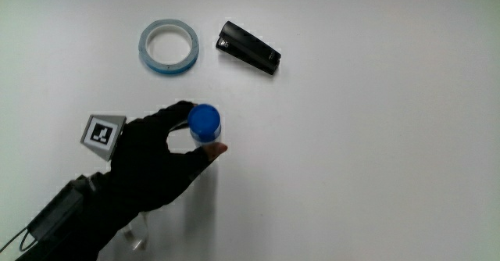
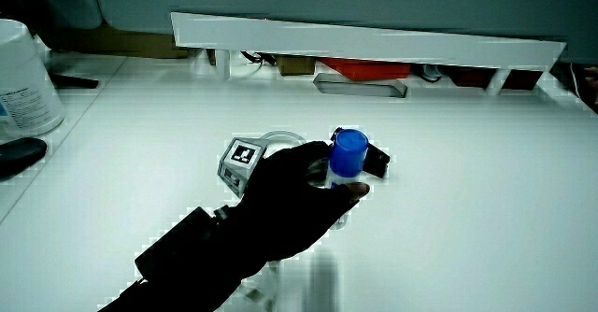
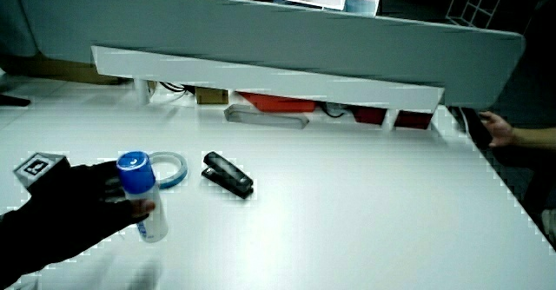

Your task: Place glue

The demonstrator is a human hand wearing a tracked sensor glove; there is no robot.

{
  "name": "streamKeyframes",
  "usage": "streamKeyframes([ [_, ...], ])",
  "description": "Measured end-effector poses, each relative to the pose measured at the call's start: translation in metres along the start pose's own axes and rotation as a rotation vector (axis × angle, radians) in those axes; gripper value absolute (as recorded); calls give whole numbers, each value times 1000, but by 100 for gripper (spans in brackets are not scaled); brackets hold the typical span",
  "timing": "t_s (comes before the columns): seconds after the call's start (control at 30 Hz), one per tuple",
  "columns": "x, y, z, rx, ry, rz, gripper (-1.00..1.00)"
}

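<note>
The hand [image 1: 156,163] held the glue [image 1: 205,124] upright, fingers closed around the barrel below the blue cap. In a side view the glue [image 3: 142,196] appeared as a white tube with its base close to the table [image 3: 365,220]; whether the base touched the surface could not be determined. The glue sat toward the middle of the table, nearer to the person than the tape roll [image 1: 169,48] and the black stapler [image 1: 248,48], and apart from both.

Judged from this position, the step in hand was the set-down. Recommended procedure:

1. Keep the tube vertical and lower it straight down until the base bears flat on the table.
2. Confirm contact before releasing; a narrow tube with a heavy cap is likely to topple if let go while tilted.
3. Open the fingers evenly and outward, so that neither side drags the barrel.
4. Withdraw the hand toward the person's edge of the table, away from the tape roll and stapler.
</note>
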Motion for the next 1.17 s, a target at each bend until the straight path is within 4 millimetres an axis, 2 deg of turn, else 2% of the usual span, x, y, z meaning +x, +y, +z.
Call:
streamKeyframes([
  [0.23,-25,-9,-29,9,-632,-72,0],
  [0.33,-31,-11,-35,-5,-633,-45,0],
  [0.63,-33,-11,-37,7,-668,-60,0],
  [0.93,-36,-11,-39,-17,-668,-45,-56],
  [1.1,-39,-18,-35,-72,-706,-20,-88],
  [1.17,-44,-23,-34,-102,-655,-54,-100],
])
